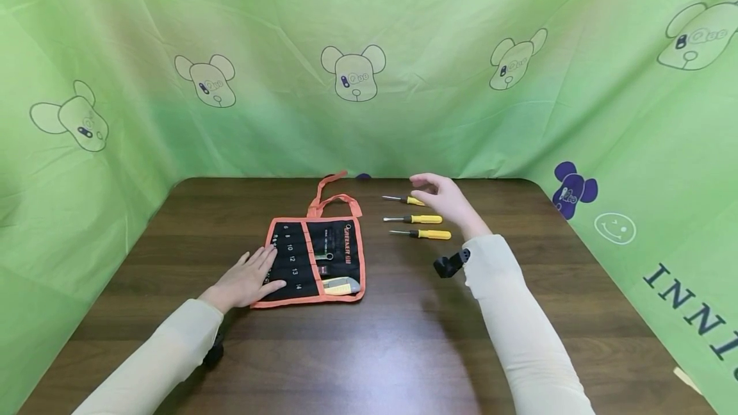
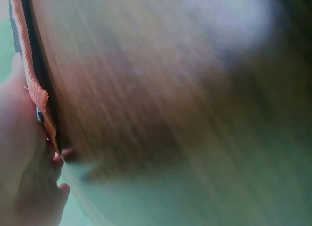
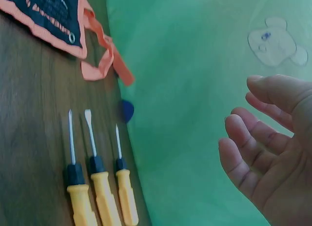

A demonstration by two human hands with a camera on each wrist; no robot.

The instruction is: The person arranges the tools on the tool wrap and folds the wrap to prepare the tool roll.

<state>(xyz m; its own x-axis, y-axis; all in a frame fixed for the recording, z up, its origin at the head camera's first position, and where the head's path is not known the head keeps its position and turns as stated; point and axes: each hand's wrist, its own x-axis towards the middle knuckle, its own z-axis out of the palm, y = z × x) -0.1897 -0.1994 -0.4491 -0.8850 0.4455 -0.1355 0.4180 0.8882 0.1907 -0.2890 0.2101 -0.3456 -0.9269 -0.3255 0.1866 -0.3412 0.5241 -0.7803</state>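
A black tool pouch (image 1: 291,235) with orange edging lies flat on the table, its orange ties spread toward the back. My left hand (image 1: 248,279) rests on its left side, fingers stretched out over the numbered slots. In the pouch's right part sit a small ring-ended wrench (image 1: 329,257) and a yellow-and-grey tool (image 1: 341,285). Three yellow-handled screwdrivers (image 1: 435,234) lie in a row right of the pouch, tips to the left. My right hand (image 3: 270,143) is held above the farthest screwdriver (image 3: 126,196), fingers loosely bent and apart, with nothing in them.
The brown wooden table (image 1: 357,364) ends at the back against a green curtain (image 1: 277,133) printed with bear faces. A black wrist camera (image 1: 451,264) hangs below the right sleeve. At the table's right edge lies a small pale piece (image 1: 687,379).
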